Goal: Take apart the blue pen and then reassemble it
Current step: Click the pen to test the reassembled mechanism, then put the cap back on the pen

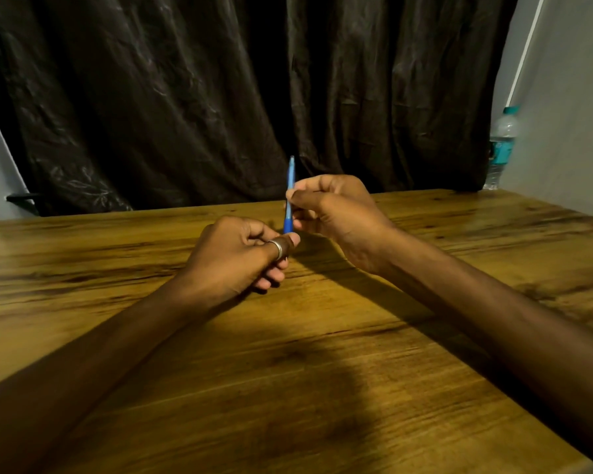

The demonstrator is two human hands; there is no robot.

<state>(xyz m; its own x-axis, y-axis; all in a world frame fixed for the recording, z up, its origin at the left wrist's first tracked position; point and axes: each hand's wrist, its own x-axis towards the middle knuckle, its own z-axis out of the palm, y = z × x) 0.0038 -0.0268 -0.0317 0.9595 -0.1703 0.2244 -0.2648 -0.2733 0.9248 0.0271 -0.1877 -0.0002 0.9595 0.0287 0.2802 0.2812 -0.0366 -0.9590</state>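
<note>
The blue pen (290,196) stands nearly upright above the wooden table (322,354), its far end pointing up. My right hand (336,213) pinches the pen's middle between thumb and fingers. My left hand (243,254), with a silver ring on one finger, is curled just below the pen's darker blue lower end, its thumb tip right under it. Whether the left fingers hold a small pen part is hidden.
A dark curtain (220,97) hangs behind the table's far edge. A clear water bottle (501,145) with a teal label stands at the far right corner by the white wall. A black bar (23,199) sticks out at the far left.
</note>
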